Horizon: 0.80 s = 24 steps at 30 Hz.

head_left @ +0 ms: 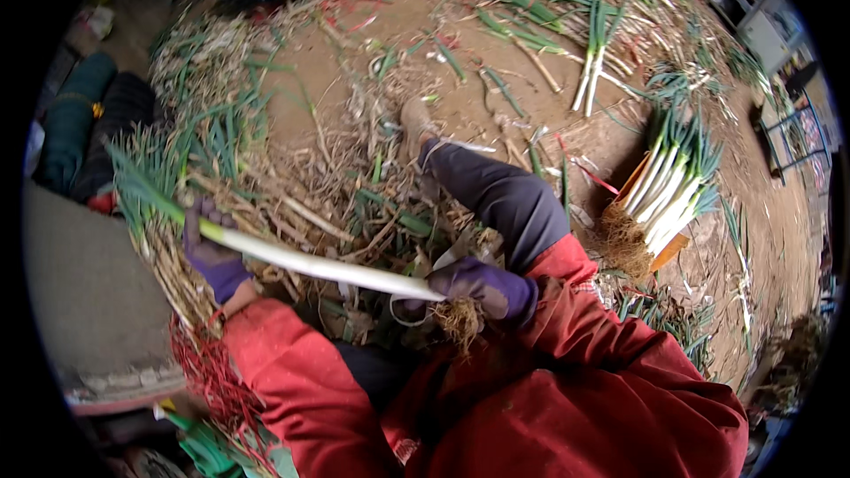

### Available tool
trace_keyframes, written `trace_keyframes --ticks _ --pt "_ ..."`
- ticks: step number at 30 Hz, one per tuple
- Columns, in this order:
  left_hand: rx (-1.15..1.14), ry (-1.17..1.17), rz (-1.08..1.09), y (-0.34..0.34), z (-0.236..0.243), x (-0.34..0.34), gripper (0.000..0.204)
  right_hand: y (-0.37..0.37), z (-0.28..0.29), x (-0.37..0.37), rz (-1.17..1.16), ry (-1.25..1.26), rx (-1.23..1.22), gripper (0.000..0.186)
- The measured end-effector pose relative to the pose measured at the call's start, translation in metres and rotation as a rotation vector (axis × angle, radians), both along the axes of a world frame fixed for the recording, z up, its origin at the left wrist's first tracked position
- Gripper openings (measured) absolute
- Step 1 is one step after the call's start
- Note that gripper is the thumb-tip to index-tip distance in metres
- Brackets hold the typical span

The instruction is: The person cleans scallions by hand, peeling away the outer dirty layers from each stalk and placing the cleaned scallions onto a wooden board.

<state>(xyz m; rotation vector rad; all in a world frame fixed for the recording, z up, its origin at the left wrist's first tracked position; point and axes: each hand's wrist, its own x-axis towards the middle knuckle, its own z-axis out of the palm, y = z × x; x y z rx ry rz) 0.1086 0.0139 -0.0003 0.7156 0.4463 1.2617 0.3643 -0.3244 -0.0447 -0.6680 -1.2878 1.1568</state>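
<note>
A long, slender leek (pixel 328 264), smooth white shading into green, slants between my hands, green leaves up to the left, stringy brown roots (pixel 460 327) hanging at its right end. My left hand (pixel 211 252), in a purple-grey fabric glove, curls around the leek where white meets green. My right hand (pixel 482 288), gloved alike, is closed around the leek just above the roots; some fingers are hidden.

The white shaft spans the gap unsupported, so bending it could snap it, I judge. A hard squeeze on the left might bruise the leaves; a slack one could let the slick stem slip.

Beneath the leek lies a litter of dry, straw-coloured stalks (pixel 314 217), which could dirty it if dropped. Under its left end is a heap of tan-stemmed leeks (pixel 159 270), with tangled red strands (pixel 208 354) nearer me, which might snag my sleeve. Right of the leek, past my dark grey trouser leg (pixel 500 195), lies a bundle of clean white leeks (pixel 668 181); a careless elbow could knock it.
</note>
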Motion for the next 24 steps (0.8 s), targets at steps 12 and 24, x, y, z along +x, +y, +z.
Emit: trace_keyframes --ticks 12,24 --pt "-0.045 0.251 0.325 -0.025 0.017 0.006 0.014 0.006 0.058 -0.013 -0.283 -0.604 -0.445 0.039" --pt "-0.131 0.293 0.418 -0.014 0.018 -0.018 0.015 0.0 0.045 -0.012 -0.466 -1.066 0.274 0.027"
